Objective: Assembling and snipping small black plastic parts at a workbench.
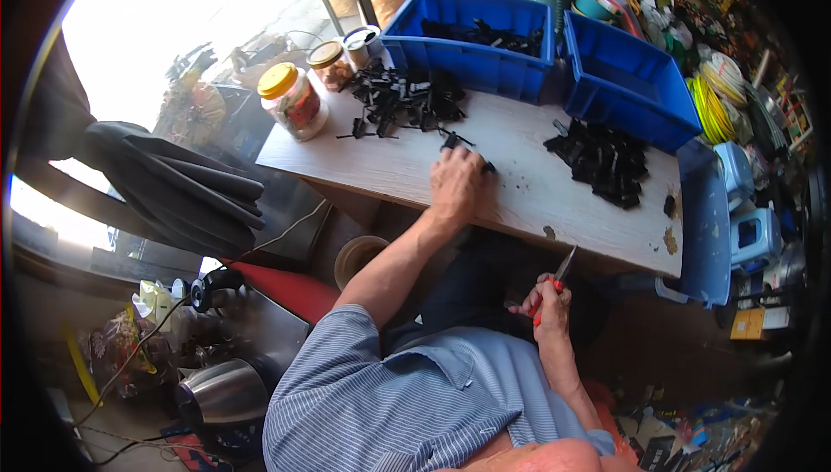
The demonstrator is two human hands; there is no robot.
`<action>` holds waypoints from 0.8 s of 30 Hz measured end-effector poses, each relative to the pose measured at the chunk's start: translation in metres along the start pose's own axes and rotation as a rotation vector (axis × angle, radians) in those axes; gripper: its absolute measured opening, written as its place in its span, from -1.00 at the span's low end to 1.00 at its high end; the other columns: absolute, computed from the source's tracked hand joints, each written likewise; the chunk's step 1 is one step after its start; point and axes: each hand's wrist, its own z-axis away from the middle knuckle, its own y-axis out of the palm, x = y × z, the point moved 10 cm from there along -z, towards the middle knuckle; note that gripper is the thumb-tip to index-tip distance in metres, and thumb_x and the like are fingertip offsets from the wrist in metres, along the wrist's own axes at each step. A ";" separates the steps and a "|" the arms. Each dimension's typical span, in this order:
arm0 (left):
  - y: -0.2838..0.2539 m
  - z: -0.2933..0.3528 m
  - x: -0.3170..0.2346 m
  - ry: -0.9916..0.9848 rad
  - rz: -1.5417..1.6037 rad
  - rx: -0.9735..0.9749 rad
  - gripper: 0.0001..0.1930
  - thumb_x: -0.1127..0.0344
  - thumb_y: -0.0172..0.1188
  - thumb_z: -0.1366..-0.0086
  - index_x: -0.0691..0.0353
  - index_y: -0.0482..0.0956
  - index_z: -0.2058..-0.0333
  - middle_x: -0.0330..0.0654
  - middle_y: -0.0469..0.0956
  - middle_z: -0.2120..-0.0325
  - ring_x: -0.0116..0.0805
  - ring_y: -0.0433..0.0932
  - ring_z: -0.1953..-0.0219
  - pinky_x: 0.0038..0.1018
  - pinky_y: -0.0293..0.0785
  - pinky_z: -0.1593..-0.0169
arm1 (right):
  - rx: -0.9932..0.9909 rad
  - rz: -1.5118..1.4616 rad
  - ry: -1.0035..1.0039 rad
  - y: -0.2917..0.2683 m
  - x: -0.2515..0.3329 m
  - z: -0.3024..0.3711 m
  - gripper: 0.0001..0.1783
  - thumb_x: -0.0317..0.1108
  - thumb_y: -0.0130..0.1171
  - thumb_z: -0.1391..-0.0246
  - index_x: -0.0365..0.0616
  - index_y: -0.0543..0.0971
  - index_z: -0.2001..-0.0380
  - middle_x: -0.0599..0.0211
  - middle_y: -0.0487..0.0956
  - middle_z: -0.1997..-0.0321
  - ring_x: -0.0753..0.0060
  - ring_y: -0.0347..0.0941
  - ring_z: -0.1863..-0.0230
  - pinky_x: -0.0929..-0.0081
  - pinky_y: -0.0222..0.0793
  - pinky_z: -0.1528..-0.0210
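My left hand [457,184] rests on the pale wooden table [398,153], its fingers curled over a small black part [452,140] with a thin stem sticking out. Another dark bit shows beside the thumb side of that hand. In front of my body, below the table's near edge, my right hand [550,303] is closed round red-handled long-nose pliers [565,266], their metal tip pointing up. A heap of black parts with thin stems [402,98] lies beyond my left hand. To the right lies a pile of black blocky pieces [602,163].
Behind the heaps stand a blue bin holding black parts [467,65] and a second blue bin [636,95]. A yellow-lidded jar [294,104] and a smaller jar [329,65] occupy the left end. Blue stools [753,234] stand right; a round bucket [359,257] sits under the table.
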 end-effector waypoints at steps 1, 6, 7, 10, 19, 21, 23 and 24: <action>0.002 0.005 -0.006 0.039 0.049 0.034 -0.81 0.30 0.32 -0.04 0.17 0.60 0.34 -0.09 0.54 0.29 -0.01 0.46 0.13 -0.15 0.41 0.08 | 0.022 0.002 -0.004 0.003 -0.001 0.000 -0.90 -0.32 0.03 -0.12 -0.10 0.44 0.35 0.46 0.32 0.68 0.54 0.31 0.71 0.21 0.60 0.50; -0.010 0.060 -0.077 0.359 0.414 0.082 -0.75 0.39 0.34 -0.03 0.22 0.51 0.30 -0.08 0.54 0.27 0.00 0.50 0.07 -0.20 0.48 0.02 | 0.087 -0.089 -0.047 0.007 0.009 -0.003 -0.87 -0.30 0.08 -0.16 -0.11 0.43 0.37 0.43 0.32 0.68 0.54 0.27 0.71 0.19 0.59 0.51; -0.011 0.078 -0.084 0.352 0.441 0.138 -0.74 0.38 0.35 -0.03 0.21 0.51 0.28 -0.09 0.55 0.26 0.00 0.50 0.04 -0.22 0.49 0.01 | 0.124 -0.140 -0.077 0.014 0.012 -0.003 -0.85 -0.28 0.09 -0.16 -0.11 0.43 0.37 0.42 0.31 0.69 0.53 0.27 0.70 0.17 0.58 0.53; -0.002 0.113 -0.099 0.366 0.483 0.210 -0.72 0.32 0.37 -0.05 0.20 0.53 0.26 -0.10 0.57 0.21 -0.02 0.50 0.00 -0.22 0.49 -0.03 | 0.124 -0.115 -0.194 0.009 0.020 -0.010 -0.86 -0.27 0.13 -0.18 -0.09 0.46 0.35 0.50 0.36 0.56 0.60 0.34 0.57 0.44 0.49 0.45; 0.022 0.145 -0.100 0.380 0.525 0.174 -0.61 0.30 0.39 -0.06 0.26 0.47 0.16 0.01 0.47 0.01 0.10 0.38 -0.15 -0.18 0.44 -0.16 | 0.057 -0.004 -0.121 -0.001 0.004 -0.013 -0.90 -0.37 0.23 -0.08 -0.01 0.50 0.34 0.60 0.43 0.47 0.70 0.37 0.53 0.69 0.29 0.46; 0.022 0.144 -0.100 0.389 0.536 0.167 -0.58 0.30 0.40 -0.05 0.25 0.45 0.14 0.04 0.44 -0.02 0.13 0.36 -0.16 -0.17 0.45 -0.15 | 0.085 0.001 -0.124 0.002 0.005 -0.012 -0.88 -0.37 0.23 -0.07 -0.03 0.50 0.32 0.57 0.45 0.46 0.68 0.39 0.51 0.68 0.31 0.45; 0.024 0.144 -0.099 0.372 0.574 0.192 -0.58 0.31 0.40 -0.05 0.23 0.45 0.14 0.03 0.42 -0.03 0.12 0.37 -0.16 -0.16 0.47 -0.13 | 0.073 -0.010 -0.156 0.003 0.005 -0.012 -0.86 -0.38 0.23 -0.06 -0.04 0.49 0.30 0.55 0.44 0.45 0.65 0.38 0.52 0.64 0.32 0.45; 0.026 0.145 -0.097 0.352 0.561 0.199 -0.53 0.31 0.40 -0.08 0.25 0.43 0.06 0.05 0.40 -0.07 0.15 0.39 -0.13 -0.17 0.50 -0.10 | 0.082 -0.006 -0.157 0.003 0.003 -0.014 -0.86 -0.38 0.23 -0.06 -0.04 0.49 0.30 0.55 0.44 0.45 0.65 0.38 0.52 0.64 0.32 0.45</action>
